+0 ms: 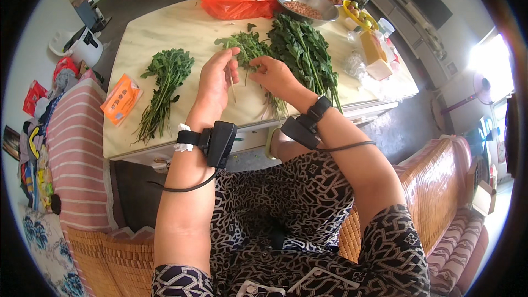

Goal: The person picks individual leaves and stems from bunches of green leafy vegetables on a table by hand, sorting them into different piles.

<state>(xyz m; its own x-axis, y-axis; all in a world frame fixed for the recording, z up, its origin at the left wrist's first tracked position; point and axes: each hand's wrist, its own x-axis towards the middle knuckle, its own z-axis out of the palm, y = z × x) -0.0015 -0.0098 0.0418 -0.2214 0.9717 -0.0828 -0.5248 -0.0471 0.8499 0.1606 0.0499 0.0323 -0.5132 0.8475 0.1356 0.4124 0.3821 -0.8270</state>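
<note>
Over the near half of the table, my left hand [212, 81] is closed with its fingers curled, and a thin green stem [233, 89] hangs down from them. Close to its right, my right hand [279, 80] has its fingertips pinched together; whatever lies between them is too small to make out. Just beyond both hands sits a loose heap of leafy greens [248, 45], partly covered by them. A larger dark-green bunch [301, 47] lies to the right, its stems toward me. Off to the left rests another bunch [168, 71], apart from my hands.
An orange packet [121, 99] lies at the left edge of the pale table [142, 37]. Along the back are a red plastic bag [237, 0], a metal bowl [306, 9] of small brown pieces and a yellow fruit dish [360, 16]. A box [375, 58] stands at the right.
</note>
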